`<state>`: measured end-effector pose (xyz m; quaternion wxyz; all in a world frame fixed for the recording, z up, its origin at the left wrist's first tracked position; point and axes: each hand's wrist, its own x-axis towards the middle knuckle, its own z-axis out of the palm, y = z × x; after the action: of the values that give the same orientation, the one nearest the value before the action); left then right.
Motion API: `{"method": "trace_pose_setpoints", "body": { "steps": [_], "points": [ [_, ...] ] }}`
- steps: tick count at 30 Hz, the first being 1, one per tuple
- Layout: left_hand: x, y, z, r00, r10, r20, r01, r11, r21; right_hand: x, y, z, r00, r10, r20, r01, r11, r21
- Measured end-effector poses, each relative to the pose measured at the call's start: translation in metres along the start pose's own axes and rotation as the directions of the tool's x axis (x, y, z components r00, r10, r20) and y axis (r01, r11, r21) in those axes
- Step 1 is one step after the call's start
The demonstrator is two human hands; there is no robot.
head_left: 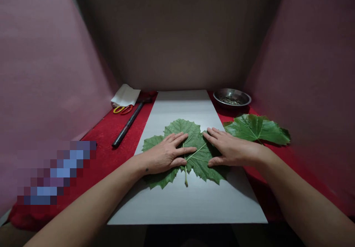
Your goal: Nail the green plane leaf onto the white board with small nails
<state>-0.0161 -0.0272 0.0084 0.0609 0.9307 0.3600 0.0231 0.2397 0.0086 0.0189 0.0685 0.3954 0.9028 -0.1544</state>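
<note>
A large green lobed leaf (194, 143) lies face down on a white sheet (191, 202), its stem pointing toward me. My left hand (163, 154) lies flat on the leaf's left half, fingers stretched out. On the right half rests my right hand (230, 149), also flat with fingers extended. Neither hand holds anything; both press on the leaf.
A second green leaf (256, 128) lies on the red cloth (111, 143) at the right. Behind it stands a metal bowl (232, 98). At the left are a black rod (128, 124), yellow and red scissors (122, 109) and a folded white cloth (125, 95). Cardboard walls enclose the space.
</note>
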Motion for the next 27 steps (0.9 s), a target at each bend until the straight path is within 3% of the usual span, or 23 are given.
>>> {"method": "trace_pose_setpoints", "body": {
  "steps": [11,16,21,24,27],
  "points": [
    [-0.001,-0.001,0.001,1.000,0.009,-0.013,-0.009,1.000,-0.019,-0.007,0.011,-0.005,0.998,-0.012,-0.059,0.010,1.000,-0.027],
    [-0.001,-0.002,0.003,0.999,0.022,-0.026,-0.022,1.000,-0.010,-0.005,0.000,-0.006,0.986,-0.139,-0.089,0.139,0.990,-0.005],
    [-0.001,-0.001,0.003,1.000,0.004,-0.030,-0.004,1.000,-0.021,0.005,-0.012,0.010,0.965,-0.238,-0.109,0.240,0.971,0.002],
    [-0.003,-0.002,0.000,0.996,-0.014,-0.092,0.006,0.996,-0.085,0.007,-0.013,0.017,0.970,-0.229,-0.080,0.228,0.973,-0.026],
    [-0.004,-0.007,-0.004,0.964,-0.077,-0.255,0.038,0.987,-0.154,0.007,-0.011,0.017,0.968,-0.232,-0.091,0.231,0.973,-0.023]
  ]
}}
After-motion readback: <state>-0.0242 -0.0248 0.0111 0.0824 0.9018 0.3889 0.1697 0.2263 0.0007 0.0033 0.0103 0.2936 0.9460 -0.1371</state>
